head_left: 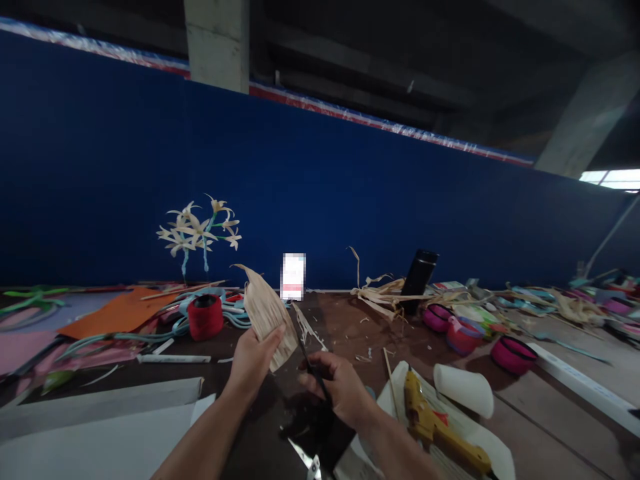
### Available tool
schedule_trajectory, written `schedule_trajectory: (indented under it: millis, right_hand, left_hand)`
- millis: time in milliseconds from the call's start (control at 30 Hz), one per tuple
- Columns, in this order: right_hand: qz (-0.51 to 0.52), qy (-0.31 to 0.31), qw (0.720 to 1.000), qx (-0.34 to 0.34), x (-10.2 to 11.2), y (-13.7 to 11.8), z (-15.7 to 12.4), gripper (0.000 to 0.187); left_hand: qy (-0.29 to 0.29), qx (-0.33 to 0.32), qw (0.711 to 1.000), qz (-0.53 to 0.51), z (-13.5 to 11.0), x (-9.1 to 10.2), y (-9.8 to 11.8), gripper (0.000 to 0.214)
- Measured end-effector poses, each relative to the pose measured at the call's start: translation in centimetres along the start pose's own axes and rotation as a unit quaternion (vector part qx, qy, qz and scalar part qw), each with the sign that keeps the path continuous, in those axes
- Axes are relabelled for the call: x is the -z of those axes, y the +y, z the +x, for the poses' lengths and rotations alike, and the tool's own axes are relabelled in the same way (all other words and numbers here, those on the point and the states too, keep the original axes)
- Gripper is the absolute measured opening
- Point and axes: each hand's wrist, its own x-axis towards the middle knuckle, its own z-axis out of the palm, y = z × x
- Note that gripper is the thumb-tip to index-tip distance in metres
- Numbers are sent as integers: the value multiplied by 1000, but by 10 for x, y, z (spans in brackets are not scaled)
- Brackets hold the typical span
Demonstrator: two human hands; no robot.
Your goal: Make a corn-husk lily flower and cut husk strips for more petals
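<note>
My left hand is closed on a broad, pale dried corn husk, pinching its lower part between thumb and fingers while the curled tip points up and left. In my right hand is a long, thin dark tool that looks like scissors; its handles are hidden by the fingers. The tool's upper end lies along the husk's right edge. Beside that edge, a thin husk strip curls to the right. Below my hands, another pair of scissors with silver blades lies at the bottom of the view.
At right lie a yellow glue gun, a white cup, pink round containers and a black bottle. Husk flowers stand at left behind red twine. A lit phone faces me before the blue wall.
</note>
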Motion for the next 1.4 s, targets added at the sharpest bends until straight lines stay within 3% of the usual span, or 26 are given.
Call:
schedule_trajectory:
  millis: [533, 933, 1400]
  right_hand:
    - [-2, 14, 1000, -22, -2, 3, 1, 43]
    - [-9, 7, 1000, -9, 1, 6, 0, 40]
    - [28, 2, 999, -26, 0, 4, 2, 41]
  left_hand:
    - [1, 14, 998, -59, -3, -2, 6, 52]
    - [8, 17, 999, -29, -1, 0, 5, 49]
    - [-18, 41, 992, -114, 0, -3, 5, 50]
